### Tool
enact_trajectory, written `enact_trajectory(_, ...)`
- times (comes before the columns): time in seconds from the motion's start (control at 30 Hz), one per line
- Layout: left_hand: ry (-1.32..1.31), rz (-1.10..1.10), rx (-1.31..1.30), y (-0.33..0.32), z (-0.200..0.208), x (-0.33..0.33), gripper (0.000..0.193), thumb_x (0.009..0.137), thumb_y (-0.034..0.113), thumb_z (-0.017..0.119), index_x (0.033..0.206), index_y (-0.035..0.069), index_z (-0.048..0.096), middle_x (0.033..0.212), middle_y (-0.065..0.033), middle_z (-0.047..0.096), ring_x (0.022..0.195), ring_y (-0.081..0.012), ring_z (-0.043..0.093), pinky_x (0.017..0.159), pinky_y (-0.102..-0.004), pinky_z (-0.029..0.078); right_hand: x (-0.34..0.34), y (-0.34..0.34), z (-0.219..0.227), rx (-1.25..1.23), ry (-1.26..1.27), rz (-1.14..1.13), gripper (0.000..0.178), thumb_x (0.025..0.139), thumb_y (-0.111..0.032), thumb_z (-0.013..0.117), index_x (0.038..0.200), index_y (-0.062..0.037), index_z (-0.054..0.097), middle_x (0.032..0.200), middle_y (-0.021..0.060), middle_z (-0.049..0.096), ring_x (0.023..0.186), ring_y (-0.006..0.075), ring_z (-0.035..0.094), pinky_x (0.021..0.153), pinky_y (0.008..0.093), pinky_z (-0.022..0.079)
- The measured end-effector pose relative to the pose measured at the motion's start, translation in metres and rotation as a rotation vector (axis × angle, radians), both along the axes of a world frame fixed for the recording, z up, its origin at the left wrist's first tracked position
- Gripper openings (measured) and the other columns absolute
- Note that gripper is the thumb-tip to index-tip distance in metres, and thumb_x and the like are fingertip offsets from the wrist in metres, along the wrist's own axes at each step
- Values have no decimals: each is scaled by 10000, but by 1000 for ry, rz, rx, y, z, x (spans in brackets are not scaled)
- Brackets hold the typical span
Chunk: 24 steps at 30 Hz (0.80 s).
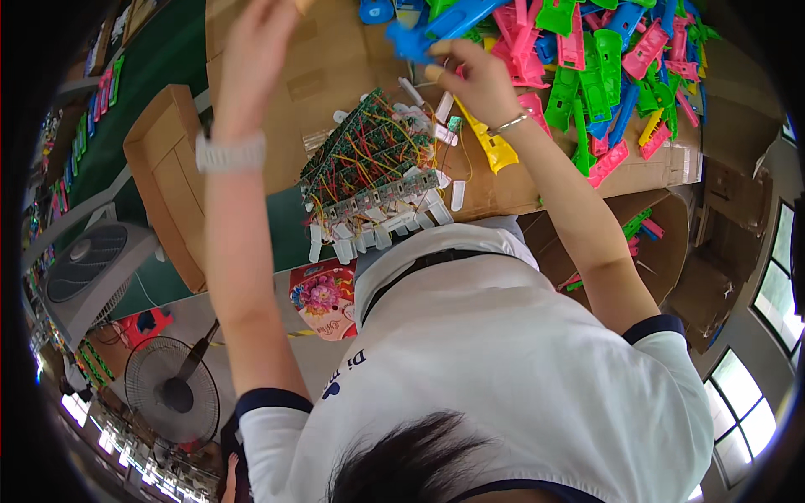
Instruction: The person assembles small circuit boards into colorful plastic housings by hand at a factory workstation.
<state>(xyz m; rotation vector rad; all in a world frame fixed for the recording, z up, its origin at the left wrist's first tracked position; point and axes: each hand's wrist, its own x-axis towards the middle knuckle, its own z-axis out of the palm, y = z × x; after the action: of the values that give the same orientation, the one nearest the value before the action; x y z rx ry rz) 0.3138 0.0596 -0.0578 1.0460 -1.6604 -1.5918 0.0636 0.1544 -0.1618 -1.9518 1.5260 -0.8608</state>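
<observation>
My right hand [480,80] pinches a small blue plastic piece [409,42] between thumb and forefinger at the top of the view. My left hand [267,25] is raised over the cardboard at the upper left. It is smeared by motion and partly cut off by the upper edge, so its fingers cannot be made out. Between my forearms lies a stack of green circuit boards [360,155] with red and yellow wires and white plastic tabs. A yellow plastic shell [496,152] lies just under my right hand. Green, pink and blue shells [595,75] are heaped to its right.
Flat cardboard [327,50] covers the table. An open cardboard tray [172,168] stands at the left, near a grey box fan [92,264] and a round fan [172,390]. A carton [671,243] with coloured parts sits below the table's right edge. A flowered red box [323,298] is by my waist.
</observation>
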Motion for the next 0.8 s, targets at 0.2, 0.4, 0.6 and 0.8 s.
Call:
enact_trajectory(0.2,154,199,95,139,-42,-10,514,852,117,573,1300,-1,349,1154,-108,540,1015,-181,550,856,-296,447,71,30,73,496,-722,106,244,812,-165,643,1018,-39,607,827,25,638,698,68,571,629,221,475)
enact_trajectory(0.4,327,664,429,202,-37,66,397,865,154,509,1227,21,415,1064,-106,570,854,-166,588,729,-301,492,102,88,56,-45,-129,286,279,771,-157,655,1034,-84,597,913,37,620,800,166,566,704,284,459)
enact_trajectory(0.6,133,713,413,249,-41,83,393,857,107,516,1232,50,413,1043,-94,582,853,-146,579,729,-290,494,125,108,7,-297,367,596,244,740,-195,633,971,-118,614,899,14,565,895,209,528,748,330,436)
enact_trajectory(0.8,261,635,382,259,-25,55,518,839,33,529,1320,54,338,1087,-115,573,844,-155,593,746,-283,495,89,103,66,138,-79,522,253,808,-168,594,1031,-49,609,851,99,592,779,279,586,691,350,474)
